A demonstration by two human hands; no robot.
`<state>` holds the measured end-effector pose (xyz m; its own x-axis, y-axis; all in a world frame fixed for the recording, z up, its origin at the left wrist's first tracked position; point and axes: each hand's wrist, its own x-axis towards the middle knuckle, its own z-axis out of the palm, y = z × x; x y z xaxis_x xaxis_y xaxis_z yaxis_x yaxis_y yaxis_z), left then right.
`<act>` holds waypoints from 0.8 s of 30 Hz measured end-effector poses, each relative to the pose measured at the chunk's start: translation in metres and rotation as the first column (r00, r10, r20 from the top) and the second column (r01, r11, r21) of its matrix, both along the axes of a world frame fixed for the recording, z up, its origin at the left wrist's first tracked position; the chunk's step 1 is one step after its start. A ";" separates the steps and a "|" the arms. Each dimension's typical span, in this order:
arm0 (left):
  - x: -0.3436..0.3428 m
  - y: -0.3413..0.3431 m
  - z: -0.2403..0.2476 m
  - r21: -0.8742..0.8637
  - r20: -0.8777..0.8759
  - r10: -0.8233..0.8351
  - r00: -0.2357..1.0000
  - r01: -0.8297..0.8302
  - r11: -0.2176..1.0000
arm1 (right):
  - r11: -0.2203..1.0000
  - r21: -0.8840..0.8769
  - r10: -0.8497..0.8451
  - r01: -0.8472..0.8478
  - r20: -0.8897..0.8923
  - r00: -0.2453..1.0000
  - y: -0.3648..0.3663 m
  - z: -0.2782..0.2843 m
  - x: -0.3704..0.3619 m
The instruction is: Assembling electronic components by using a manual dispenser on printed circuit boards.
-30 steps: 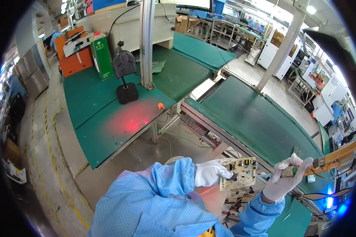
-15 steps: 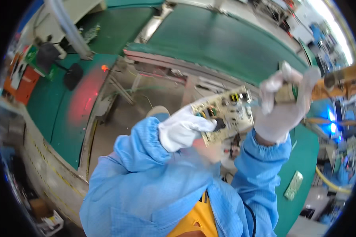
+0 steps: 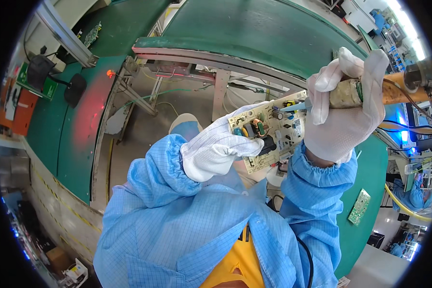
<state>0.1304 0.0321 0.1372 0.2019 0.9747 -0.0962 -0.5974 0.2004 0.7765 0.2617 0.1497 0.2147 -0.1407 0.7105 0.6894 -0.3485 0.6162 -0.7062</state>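
My left hand (image 3: 215, 151), in a white glove, is closed on the left edge of a cream circuit board (image 3: 284, 140), its thumb lying over the top. Coils, black parts and capacitors stand on the board. My gloved right hand (image 3: 343, 115) is raised at the board's far right corner, fingers curled round a hand tool. A light-blue tapered tip (image 3: 294, 107) sticks out from this hand over the board, close to a small round capacitor. Between the fingers shows a worn beige block-like piece (image 3: 345, 93) with a green edge; how it joins the tip is hidden.
Green conveyor belts (image 3: 235, 29) run along the far side. Another circuit board (image 3: 359, 207) lies on the green surface at right. A brown pipe (image 3: 398, 89) stands close beside my right hand. At left are a black lamp-like stand (image 3: 74, 90) and an orange bin (image 3: 24, 113).
The surroundings have shifted slightly left in view. Both hands and the board are a little higher, and the blue tip has come further over the board's components.
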 end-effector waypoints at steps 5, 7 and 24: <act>-0.001 0.001 0.002 -0.002 -0.059 -0.017 0.998 0.017 1.000 | 0.988 0.118 -0.109 0.100 0.076 0.991 0.000 -0.001 0.000; -0.002 0.001 0.002 0.020 -0.065 -0.010 0.998 0.011 1.000 | 0.976 0.168 -0.155 0.136 0.101 0.983 0.001 -0.002 -0.001; -0.009 -0.002 -0.008 -0.064 0.196 0.077 0.978 -0.066 0.996 | 0.987 0.025 0.158 -0.157 -0.042 0.986 0.009 -0.001 0.007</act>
